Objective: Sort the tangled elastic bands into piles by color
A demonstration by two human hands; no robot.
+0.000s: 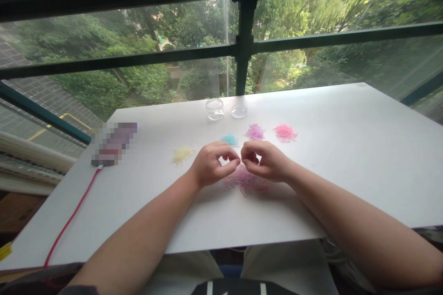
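1. Pinching closed, left hand [215, 162] and right hand [266, 160] are basically tip to tip; can't tell if anything's held.
2. Mixed pile of loops [245, 187] sits right under both on the table [138, 212], spread sideways, neither nearer.

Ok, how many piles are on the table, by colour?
Yellow pile: 1
Blue pile: 1
Purple pile: 1
Pink pile: 1
Mixed pile: 1
Total: 5
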